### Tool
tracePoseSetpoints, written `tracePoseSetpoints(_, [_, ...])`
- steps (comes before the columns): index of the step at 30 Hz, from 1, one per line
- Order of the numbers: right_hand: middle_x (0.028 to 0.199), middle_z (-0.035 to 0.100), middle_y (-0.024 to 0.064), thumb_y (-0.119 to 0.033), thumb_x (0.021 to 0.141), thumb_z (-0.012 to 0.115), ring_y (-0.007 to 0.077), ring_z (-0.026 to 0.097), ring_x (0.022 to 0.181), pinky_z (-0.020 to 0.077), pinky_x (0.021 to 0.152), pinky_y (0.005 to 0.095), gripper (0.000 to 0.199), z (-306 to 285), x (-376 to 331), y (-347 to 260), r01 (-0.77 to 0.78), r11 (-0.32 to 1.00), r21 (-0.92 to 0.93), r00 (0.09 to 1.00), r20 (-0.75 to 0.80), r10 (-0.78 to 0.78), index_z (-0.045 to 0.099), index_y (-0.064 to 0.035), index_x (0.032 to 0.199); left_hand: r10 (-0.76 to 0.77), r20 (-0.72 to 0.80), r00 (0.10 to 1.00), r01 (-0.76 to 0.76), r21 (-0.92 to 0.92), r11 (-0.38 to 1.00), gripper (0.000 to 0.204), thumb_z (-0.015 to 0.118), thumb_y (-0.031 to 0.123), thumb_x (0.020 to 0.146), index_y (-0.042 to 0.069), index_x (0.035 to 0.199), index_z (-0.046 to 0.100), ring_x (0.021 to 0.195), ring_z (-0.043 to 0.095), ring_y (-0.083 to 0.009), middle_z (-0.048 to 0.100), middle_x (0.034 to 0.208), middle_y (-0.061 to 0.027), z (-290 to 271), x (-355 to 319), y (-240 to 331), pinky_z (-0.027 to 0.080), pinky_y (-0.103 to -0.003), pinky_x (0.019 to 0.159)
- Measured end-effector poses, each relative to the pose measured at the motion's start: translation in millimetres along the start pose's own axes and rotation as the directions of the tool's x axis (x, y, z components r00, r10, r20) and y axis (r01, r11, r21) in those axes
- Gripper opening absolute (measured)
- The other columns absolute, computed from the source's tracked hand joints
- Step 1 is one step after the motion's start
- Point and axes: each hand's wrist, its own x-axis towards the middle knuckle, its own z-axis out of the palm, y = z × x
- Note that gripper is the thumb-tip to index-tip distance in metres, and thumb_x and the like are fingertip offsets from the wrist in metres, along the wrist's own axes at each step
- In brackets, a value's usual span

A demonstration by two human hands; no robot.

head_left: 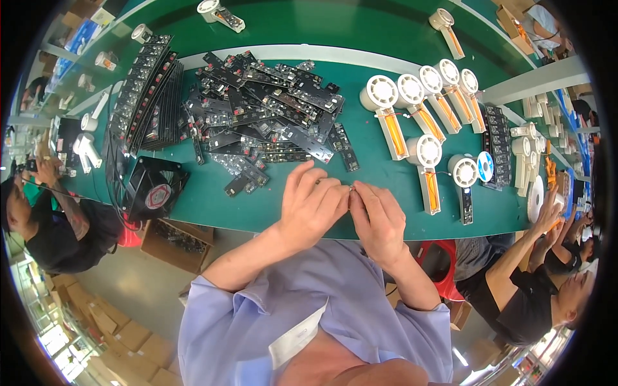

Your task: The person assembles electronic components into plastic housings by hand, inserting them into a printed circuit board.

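My left hand (313,201) and my right hand (380,222) meet over the near edge of the green bench. Fingertips of both are pinched together around something tiny and pale, too small to make out. Just beyond them spreads a loose heap of narrow black circuit boards (270,106). To the right of my right hand lies a white handheld fan body (428,152) with an orange strip in its handle. Beside it sits another fan body (465,172), whose handle carries a black circuit board.
Several more white fan bodies (409,90) lie at the right, near a row of black boards (496,145). Stacked board panels (145,96) and a black cooling fan (154,188) occupy the left. A cardboard box (175,246) stands below the bench. People work on both sides.
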Motion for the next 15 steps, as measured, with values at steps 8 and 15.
tracePoseSetpoints(8, [0.106, 0.074, 0.0184, 0.01, 0.087, 0.079, 0.0322, 0.072, 0.085, 0.0605, 0.073, 0.0405, 0.033, 0.5, -1.8, -0.7, -0.003, 1.0, -0.002, 1.0, -0.003, 0.003, 0.072, 0.0078, 0.119, -0.001, -0.023, 1.0, 0.001, -0.007, 1.0, 0.028, 0.084, 0.002, 0.072, 0.01, 0.095, 0.071, 0.096, 0.067, -0.026, 0.072, 0.092, -0.0013, 1.8, 1.6, 0.8, 0.052, -0.047, 0.104])
tracePoseSetpoints(15, [0.103, 0.075, 0.0169, 0.01, 0.086, 0.08, 0.0297, 0.072, 0.081, 0.0605, 0.07, 0.0389, 0.031, 3.5, -3.4, 0.8, -0.033, 0.999, 0.037, 0.998, -0.06, 0.035, 0.074, 0.0077, 0.116, -0.005, -0.037, 0.999, 0.004, -0.024, 1.0, 0.027, 0.084, 0.001, 0.071, 0.01, 0.093, 0.071, 0.095, 0.067, -0.0265, 0.073, 0.09, -0.0016, 1.5, 3.7, 0.7, 0.053, -0.048, 0.101])
